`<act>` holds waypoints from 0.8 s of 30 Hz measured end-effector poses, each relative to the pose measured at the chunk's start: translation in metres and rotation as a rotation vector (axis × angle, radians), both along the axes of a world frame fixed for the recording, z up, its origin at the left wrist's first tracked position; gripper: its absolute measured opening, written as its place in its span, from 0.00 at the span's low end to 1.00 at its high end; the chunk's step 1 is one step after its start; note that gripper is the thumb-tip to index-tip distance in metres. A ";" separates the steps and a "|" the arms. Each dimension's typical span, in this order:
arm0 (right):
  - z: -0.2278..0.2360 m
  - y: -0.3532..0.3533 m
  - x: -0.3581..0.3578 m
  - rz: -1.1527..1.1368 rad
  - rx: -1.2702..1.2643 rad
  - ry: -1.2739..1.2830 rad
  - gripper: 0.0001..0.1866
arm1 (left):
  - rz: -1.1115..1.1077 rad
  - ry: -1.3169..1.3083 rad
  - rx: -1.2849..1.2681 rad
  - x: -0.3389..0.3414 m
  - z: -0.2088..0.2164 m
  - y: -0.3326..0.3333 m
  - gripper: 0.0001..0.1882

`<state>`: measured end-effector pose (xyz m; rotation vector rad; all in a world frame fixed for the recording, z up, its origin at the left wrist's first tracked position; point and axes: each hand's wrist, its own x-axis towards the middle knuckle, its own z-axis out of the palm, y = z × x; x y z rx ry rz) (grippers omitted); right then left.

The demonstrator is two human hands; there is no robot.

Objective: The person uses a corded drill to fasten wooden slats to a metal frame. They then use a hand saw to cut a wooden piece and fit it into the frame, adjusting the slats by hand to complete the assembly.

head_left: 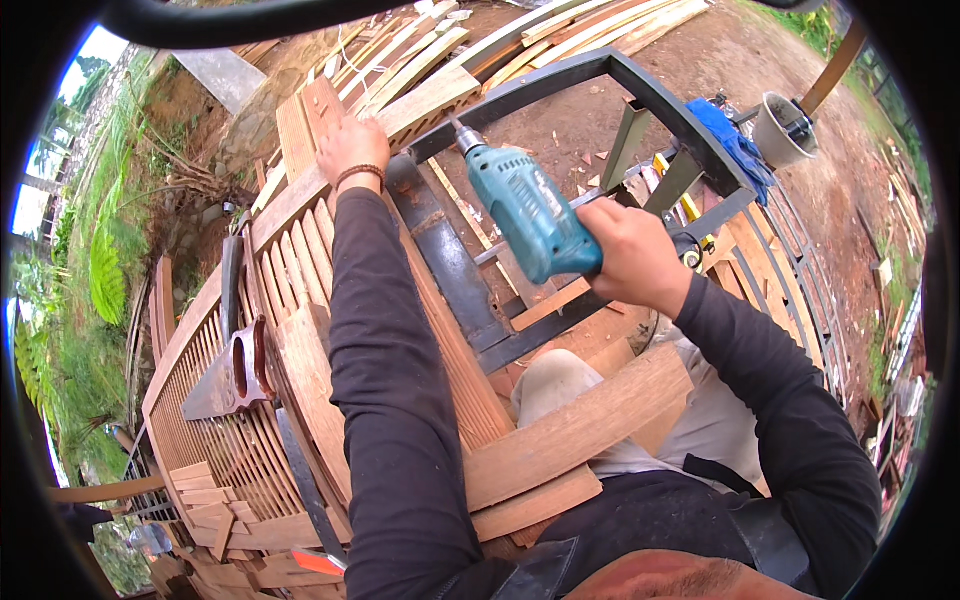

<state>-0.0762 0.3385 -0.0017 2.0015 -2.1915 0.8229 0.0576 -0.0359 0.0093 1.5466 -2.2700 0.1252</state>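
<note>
My right hand [640, 255] is wrapped round the handle of a teal power drill [525, 205]. Its bit points up and left, close to the end of a wooden rail [430, 112] with a row of dark slots along its edge. At the far left, my left hand [352, 150] is closed over a wooden board [320, 103] beside that rail, its fingertips partly hidden. Whether the bit touches the wood I cannot tell. A slatted wooden panel [285, 265] runs under my left forearm.
A handsaw [235, 375] lies on the slatted panel. Before me stands a dark metal frame [680, 110]; a curved plank [580, 425] lies across my lap. Long timber strips [590, 30] are stacked at the back. A blue cloth [735, 145] and a bucket [785, 135] are at far right.
</note>
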 end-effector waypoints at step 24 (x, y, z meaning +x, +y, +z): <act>0.020 -0.007 0.025 -0.036 0.000 0.027 0.19 | 0.022 0.000 0.019 -0.005 0.001 0.004 0.26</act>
